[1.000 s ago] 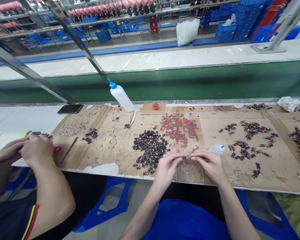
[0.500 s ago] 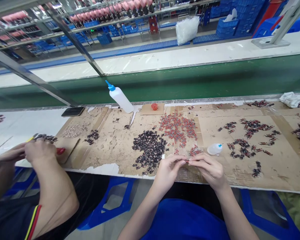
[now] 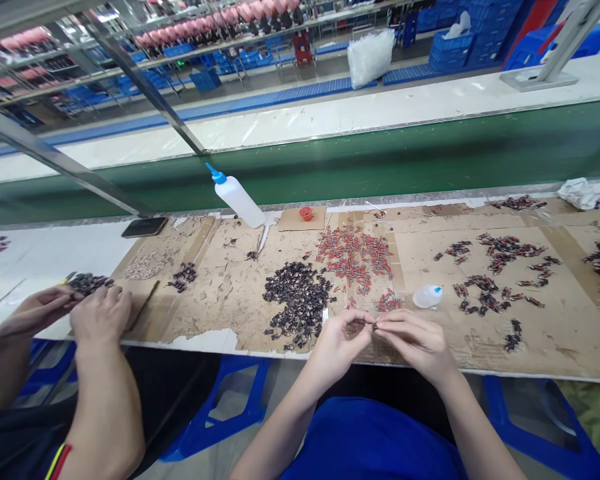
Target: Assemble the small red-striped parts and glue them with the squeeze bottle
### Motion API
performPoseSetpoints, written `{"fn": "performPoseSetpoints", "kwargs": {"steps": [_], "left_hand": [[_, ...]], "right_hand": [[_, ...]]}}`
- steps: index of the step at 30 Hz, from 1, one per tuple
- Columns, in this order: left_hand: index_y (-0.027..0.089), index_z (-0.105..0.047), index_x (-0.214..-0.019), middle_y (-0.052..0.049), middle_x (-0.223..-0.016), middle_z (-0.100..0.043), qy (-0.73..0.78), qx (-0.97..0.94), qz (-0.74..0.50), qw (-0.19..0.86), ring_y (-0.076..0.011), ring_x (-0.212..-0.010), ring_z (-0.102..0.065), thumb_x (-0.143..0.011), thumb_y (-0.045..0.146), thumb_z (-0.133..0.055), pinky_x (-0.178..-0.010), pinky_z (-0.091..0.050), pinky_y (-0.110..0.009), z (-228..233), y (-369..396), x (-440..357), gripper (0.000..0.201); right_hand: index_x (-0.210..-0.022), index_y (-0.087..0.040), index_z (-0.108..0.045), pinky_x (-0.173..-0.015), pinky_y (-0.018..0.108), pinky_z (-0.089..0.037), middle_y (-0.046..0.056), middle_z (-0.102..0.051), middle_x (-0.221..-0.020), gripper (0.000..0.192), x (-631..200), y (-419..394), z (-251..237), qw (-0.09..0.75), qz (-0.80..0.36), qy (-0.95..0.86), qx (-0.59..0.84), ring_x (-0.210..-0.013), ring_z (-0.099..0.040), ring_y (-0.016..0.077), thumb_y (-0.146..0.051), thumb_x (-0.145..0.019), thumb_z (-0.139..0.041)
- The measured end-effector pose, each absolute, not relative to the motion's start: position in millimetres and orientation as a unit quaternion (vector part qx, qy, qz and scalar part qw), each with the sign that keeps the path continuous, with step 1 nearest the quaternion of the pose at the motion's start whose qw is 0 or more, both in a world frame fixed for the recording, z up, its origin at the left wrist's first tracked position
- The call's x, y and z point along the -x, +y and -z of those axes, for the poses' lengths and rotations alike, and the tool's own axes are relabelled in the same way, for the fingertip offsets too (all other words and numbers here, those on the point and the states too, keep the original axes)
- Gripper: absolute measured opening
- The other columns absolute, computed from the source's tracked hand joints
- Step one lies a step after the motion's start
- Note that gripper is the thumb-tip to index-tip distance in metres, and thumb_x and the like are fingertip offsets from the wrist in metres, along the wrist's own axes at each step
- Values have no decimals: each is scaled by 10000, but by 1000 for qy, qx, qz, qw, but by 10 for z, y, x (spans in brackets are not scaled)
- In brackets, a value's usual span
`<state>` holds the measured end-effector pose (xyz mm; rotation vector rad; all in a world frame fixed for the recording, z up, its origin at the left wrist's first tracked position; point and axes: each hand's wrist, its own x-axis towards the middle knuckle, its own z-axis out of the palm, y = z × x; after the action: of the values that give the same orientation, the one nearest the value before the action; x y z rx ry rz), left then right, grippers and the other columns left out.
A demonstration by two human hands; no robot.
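Note:
My left hand (image 3: 339, 341) and my right hand (image 3: 416, 340) meet fingertip to fingertip over the near edge of the cardboard-covered bench (image 3: 555, 333). Between them they pinch a small part (image 3: 373, 325), too small to make out. A heap of dark small parts (image 3: 297, 301) lies just left of my left hand. A spread of red small parts (image 3: 354, 257) lies beyond my hands. A small squeeze bottle with a blue tip (image 3: 427, 296) lies on its side just past my right hand.
A large white bottle with a blue nozzle (image 3: 237, 197) leans at the bench's back, beside a small red cap (image 3: 307, 213). More dark-and-red parts (image 3: 495, 270) lie scattered at right. A co-worker's hands (image 3: 80, 310) work at left. A phone (image 3: 144, 227) lies near the green conveyor belt (image 3: 380, 160).
My two hands have drawn closer together and slightly nearer to me, fingertips now touching. The co-worker's hands have shifted, and the red item beside them is covered.

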<state>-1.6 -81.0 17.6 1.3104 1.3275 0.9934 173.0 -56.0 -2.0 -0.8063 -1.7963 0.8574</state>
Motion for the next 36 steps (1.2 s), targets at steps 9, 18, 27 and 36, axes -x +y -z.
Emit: {"fn": "performPoseSetpoints", "kwargs": {"steps": [9, 18, 27, 36], "left_hand": [[176, -662, -845, -51, -869, -708, 570, -572, -407, 426, -183, -857, -641, -799, 169, -567, -796, -505, -284, -196, -880, -85, 106], [180, -585, -1104, -69, -998, -694, 508, -590, -396, 486, -188, -961, -643, -863, 212, -561, -912, -488, -333, 15, -849, -248, 244], [219, -661, -954, -51, -983, -687, 626, -683, -331, 179, -219, -979, -567, -881, 91, -486, -897, -468, -383, 153, -768, 306, 229], [221, -695, -919, -42, -913, -707, 672, -674, -294, 85, -225, -915, -545, -875, 112, -521, -858, -456, -390, 153, -847, 671, 209]], "right_hand": [[-743, -182, -736, -625, 287, -618, 66, -754, -741, 208, -1597, -732, 13, 486, -504, -509, 500, -619, -709, 190, -355, -640, -787], [-766, -191, -728, -657, 327, -621, 59, -745, -750, 141, -1846, -856, 130, 510, -375, -554, 540, -642, -710, 202, -324, -718, -732], [-1022, -207, -702, -947, 516, -489, 109, -684, -1083, 278, -2387, -590, 162, 491, -12, -599, 632, -1036, -624, 284, -370, -798, -679], [-1003, -216, -652, -964, 543, -407, 122, -666, -1041, 373, -2232, -355, 382, 384, -29, -706, 594, -1165, -463, 343, -535, -813, -610]]}}
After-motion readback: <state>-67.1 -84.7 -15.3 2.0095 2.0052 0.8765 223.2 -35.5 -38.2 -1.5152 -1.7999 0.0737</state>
